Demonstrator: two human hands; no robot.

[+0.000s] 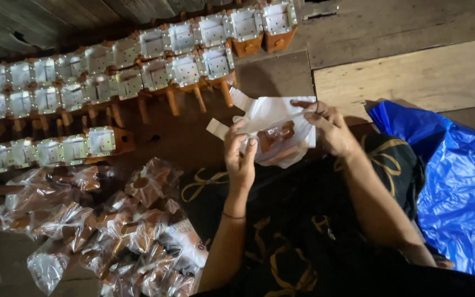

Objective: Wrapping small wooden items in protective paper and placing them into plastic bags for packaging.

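Head view: both my hands are up over my lap, working one clear plastic bag (281, 118) with a small brown wooden piece (276, 136) inside it.

My left hand (240, 154) grips the bag's left edge, fingers curled shut on the plastic, thumb on top. The wooden piece sits just right of those fingertips, inside the bag, not touching skin as far as I can tell.

My right hand (330, 127) pinches the bag's upper right edge, index and thumb closed on the film, other fingers bent behind it. The wooden piece is left of and slightly below that pinch, between my two hands.

Relative to the bag: rows of brown wooden pieces with white tops (111, 77) lie up and left of it on the wooden floor (413, 77). A heap of already bagged pieces (111, 231) is down and left. A blue plastic sheet (457, 181) is right of it, well apart. Dark patterned cloth (314, 231) over my lap sits directly below.
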